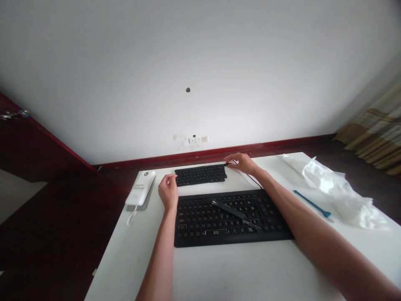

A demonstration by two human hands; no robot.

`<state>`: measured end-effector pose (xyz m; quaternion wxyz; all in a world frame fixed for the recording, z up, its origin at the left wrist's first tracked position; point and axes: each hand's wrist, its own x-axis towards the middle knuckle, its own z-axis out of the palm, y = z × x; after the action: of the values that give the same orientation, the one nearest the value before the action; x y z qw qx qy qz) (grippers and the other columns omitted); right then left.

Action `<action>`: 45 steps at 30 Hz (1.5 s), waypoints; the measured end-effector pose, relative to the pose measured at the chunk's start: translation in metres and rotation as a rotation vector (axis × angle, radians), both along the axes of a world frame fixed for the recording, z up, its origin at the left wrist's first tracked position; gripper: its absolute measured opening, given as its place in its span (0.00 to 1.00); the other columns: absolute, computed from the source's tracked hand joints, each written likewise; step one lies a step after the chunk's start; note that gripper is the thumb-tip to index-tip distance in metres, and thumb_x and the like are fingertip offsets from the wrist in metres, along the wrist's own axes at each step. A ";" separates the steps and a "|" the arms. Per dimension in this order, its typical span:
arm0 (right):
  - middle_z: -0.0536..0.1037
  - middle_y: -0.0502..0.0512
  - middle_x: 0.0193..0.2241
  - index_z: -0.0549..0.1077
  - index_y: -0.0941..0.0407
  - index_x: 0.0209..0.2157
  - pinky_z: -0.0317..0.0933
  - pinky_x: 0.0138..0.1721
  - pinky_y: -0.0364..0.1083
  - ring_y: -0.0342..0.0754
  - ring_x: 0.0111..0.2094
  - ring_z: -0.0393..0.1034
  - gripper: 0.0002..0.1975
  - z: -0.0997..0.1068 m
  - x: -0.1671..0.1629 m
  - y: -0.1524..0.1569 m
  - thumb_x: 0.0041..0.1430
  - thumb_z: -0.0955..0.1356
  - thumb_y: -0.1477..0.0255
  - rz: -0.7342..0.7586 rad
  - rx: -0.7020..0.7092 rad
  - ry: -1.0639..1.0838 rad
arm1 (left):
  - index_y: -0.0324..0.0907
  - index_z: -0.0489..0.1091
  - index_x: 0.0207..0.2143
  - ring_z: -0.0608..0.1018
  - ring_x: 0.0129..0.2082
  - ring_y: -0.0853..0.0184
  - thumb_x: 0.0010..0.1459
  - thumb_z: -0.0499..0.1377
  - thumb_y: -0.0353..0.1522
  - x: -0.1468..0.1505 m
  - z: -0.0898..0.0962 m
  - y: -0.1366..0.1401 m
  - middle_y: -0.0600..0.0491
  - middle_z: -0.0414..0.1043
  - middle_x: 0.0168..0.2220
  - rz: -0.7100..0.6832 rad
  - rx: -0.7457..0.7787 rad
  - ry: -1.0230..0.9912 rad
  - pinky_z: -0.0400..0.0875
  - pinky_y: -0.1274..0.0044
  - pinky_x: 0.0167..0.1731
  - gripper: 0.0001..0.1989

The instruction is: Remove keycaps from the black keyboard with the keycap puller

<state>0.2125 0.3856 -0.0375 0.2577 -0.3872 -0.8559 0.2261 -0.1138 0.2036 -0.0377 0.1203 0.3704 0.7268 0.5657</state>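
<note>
A small black keyboard panel [200,174] lies near the table's far edge. My left hand [168,190] is at its left end, with curled fingers and the thumb and forefinger pinched on that edge. At the far right corner, my right hand [239,162] has its thumb and fingertips closed on the panel's edge. Closer to me lies a large black keyboard [203,240]; many of its key positions show cross-like marks. A dark-handled tool with metal tips [230,209] rests diagonally across it. The keyboard's thin black cable [254,180] runs up beneath my right hand.
A white power bank [140,188] with a looped strap lies at left on the white table [200,271]. A blue pry tool [312,203] and crumpled white plastic wrapping [328,179] lie at right. Beyond the table stands a wall with sockets [198,140].
</note>
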 end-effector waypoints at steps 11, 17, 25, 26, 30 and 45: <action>0.86 0.49 0.42 0.83 0.48 0.44 0.72 0.43 0.50 0.54 0.43 0.81 0.14 -0.001 0.005 0.000 0.55 0.73 0.74 -0.015 0.021 -0.015 | 0.44 0.78 0.31 0.77 0.29 0.64 0.59 0.55 0.35 -0.001 -0.001 0.001 0.54 0.80 0.32 0.002 0.013 -0.006 0.65 0.77 0.33 0.11; 0.86 0.49 0.43 0.83 0.48 0.43 0.72 0.44 0.49 0.53 0.43 0.81 0.13 -0.002 0.008 -0.001 0.56 0.72 0.73 -0.014 0.022 0.011 | 0.45 0.77 0.30 0.78 0.31 0.63 0.59 0.55 0.35 -0.001 0.000 0.001 0.53 0.81 0.33 -0.001 0.021 -0.016 0.66 0.76 0.35 0.11; 0.85 0.50 0.46 0.81 0.47 0.47 0.72 0.48 0.52 0.56 0.47 0.80 0.18 -0.007 0.017 0.002 0.54 0.73 0.72 -0.029 0.046 -0.015 | 0.44 0.77 0.30 0.76 0.29 0.65 0.59 0.55 0.36 -0.001 -0.001 0.000 0.54 0.80 0.32 -0.007 0.019 -0.020 0.64 0.77 0.32 0.12; 0.85 0.50 0.45 0.81 0.47 0.48 0.72 0.48 0.52 0.55 0.46 0.80 0.18 -0.008 0.018 0.002 0.54 0.73 0.73 -0.035 0.054 -0.022 | 0.44 0.77 0.30 0.75 0.29 0.65 0.59 0.55 0.36 -0.001 -0.001 0.000 0.54 0.79 0.31 -0.007 0.018 -0.021 0.64 0.77 0.32 0.12; 0.86 0.50 0.43 0.81 0.47 0.48 0.71 0.47 0.51 0.54 0.44 0.81 0.19 -0.009 0.019 0.001 0.54 0.72 0.75 -0.043 0.064 -0.020 | 0.44 0.77 0.30 0.74 0.27 0.65 0.59 0.55 0.36 -0.001 -0.001 0.000 0.55 0.79 0.31 -0.008 0.017 -0.027 0.63 0.77 0.30 0.11; 0.85 0.53 0.46 0.83 0.50 0.45 0.72 0.44 0.51 0.54 0.44 0.80 0.15 -0.007 0.010 0.002 0.55 0.71 0.73 -0.017 0.026 0.027 | 0.45 0.78 0.31 0.79 0.34 0.63 0.59 0.56 0.35 -0.004 -0.006 0.003 0.55 0.81 0.33 -0.004 0.030 -0.006 0.65 0.77 0.35 0.11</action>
<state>0.2225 0.3874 -0.0440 0.2761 -0.3881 -0.8519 0.2178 -0.1173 0.2063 -0.0439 0.1182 0.3720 0.7170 0.5776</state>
